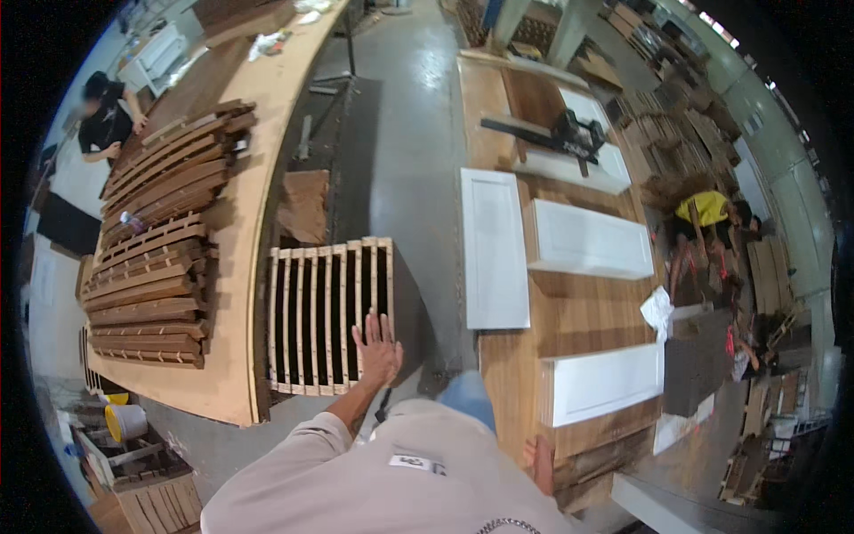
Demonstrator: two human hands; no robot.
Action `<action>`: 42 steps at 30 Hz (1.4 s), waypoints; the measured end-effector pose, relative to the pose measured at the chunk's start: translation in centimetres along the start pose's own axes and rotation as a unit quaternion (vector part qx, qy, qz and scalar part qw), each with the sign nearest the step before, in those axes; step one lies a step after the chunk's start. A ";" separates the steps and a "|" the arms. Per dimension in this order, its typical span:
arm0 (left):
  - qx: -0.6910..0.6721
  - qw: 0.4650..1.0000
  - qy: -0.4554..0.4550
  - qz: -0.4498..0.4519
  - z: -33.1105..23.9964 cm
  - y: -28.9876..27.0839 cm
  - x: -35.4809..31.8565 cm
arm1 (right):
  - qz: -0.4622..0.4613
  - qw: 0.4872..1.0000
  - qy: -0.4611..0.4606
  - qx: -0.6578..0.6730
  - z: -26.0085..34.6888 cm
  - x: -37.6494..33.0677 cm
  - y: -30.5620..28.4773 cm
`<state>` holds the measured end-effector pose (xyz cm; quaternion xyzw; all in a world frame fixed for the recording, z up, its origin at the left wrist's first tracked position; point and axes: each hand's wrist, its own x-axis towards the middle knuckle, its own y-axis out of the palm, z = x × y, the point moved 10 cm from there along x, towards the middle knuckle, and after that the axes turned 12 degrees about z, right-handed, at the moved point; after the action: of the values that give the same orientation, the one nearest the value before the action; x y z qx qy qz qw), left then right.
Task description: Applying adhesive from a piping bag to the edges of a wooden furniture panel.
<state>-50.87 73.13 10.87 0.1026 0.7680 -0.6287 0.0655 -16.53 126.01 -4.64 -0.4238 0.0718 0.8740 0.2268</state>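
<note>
Left hand [381, 353]: palm side is hidden; contact with slatted frame [323, 314] is unclear. Right hand [539, 457], near right worktop's [503, 383] near-left corner: grip cannot be told. Co-worker's head [98, 87] is blurred; chain [507, 521] is cut off.

Two tables flank the aisle. The left table [238, 289] — pale-topped, and nearer a co-worker at its outer side — bears brown slatted pieces [147, 307] piled in overlapping rows. The right table [569, 325] — wood-brown on top — carries a flat white panel [495, 249] along the aisle edge and, beside it, box-like white pieces [605, 383] spaced apart. On the grey floor [391, 116] between stands a pale slatted frame [330, 320], its base hidden from view.
</note>
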 end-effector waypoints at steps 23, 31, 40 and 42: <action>0.192 0.981 0.002 -0.039 1.6 1.8 2.9 | 0.110 0.984 0.055 -0.132 27.2 24.8 23.3; 0.100 0.864 -0.080 0.487 6.6 0.6 8.6 | 0.609 0.687 0.155 0.366 33.8 25.9 36.7; 0.039 0.876 0.034 0.479 8.0 -9.6 43.9 | 0.223 0.891 -0.056 -0.393 61.0 30.6 51.8; -0.092 0.908 -0.034 0.408 9.4 -9.6 50.4 | 0.237 0.874 -0.045 -0.422 64.9 31.1 55.3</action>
<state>-102.40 65.90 6.58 0.3793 0.7106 -0.4769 0.3518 -104.49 108.03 8.50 -0.4098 -0.2160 0.8668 -0.1847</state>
